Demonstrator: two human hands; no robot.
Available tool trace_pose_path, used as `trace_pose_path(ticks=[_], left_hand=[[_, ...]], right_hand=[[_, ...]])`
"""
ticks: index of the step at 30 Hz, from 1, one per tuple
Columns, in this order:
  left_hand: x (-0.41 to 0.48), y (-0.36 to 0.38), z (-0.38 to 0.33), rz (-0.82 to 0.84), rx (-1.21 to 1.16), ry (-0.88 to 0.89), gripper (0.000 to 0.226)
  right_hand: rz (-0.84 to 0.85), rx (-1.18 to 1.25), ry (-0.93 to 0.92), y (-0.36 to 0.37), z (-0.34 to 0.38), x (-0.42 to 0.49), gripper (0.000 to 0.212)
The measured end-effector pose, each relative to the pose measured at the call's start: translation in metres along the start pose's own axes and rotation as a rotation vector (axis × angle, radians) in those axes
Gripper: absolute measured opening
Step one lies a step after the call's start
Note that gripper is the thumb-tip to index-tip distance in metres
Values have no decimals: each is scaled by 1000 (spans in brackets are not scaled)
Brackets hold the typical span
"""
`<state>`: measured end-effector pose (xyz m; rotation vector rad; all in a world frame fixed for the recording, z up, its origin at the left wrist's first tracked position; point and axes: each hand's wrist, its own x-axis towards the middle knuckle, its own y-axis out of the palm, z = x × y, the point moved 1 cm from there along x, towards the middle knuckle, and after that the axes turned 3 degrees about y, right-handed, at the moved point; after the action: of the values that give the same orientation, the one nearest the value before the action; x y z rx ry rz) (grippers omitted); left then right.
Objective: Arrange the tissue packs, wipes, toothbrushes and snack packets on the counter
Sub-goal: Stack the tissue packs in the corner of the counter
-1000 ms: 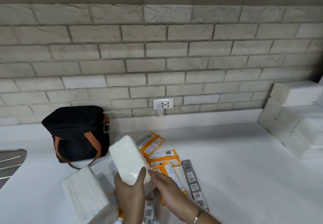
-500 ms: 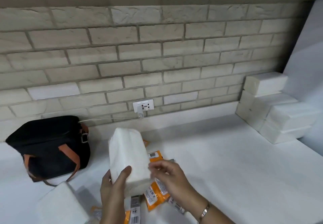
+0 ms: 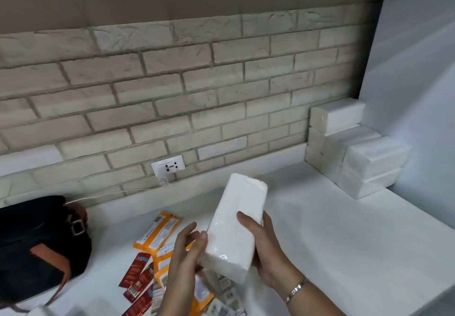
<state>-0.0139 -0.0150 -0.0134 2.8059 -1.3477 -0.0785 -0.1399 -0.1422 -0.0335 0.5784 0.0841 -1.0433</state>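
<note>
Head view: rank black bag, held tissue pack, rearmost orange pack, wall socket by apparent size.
1. black bag, though cut off by the frame edge
2. held tissue pack, enlarged by nearness
3. rearmost orange pack
4. wall socket
</note>
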Motion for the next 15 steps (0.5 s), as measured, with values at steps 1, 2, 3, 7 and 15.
trace_pose_path(ticks=[1, 2, 3, 7, 15], left_hand=[[1, 9, 2, 17, 64, 77, 76], [3, 18, 8, 67, 151, 157, 84], [8, 32, 14, 121, 257, 239, 95], [29, 90, 34, 193, 623, 484, 132], [66, 198, 43, 89, 692, 729, 115]], right_hand=[[-33, 8, -1, -10, 5, 3, 72], [-61, 23, -1, -19, 10, 6, 73], [-86, 44, 0, -29, 18, 10, 73], [-174, 106, -3, -69, 49, 18, 64], [-115, 148, 13, -134, 96, 41, 62]])
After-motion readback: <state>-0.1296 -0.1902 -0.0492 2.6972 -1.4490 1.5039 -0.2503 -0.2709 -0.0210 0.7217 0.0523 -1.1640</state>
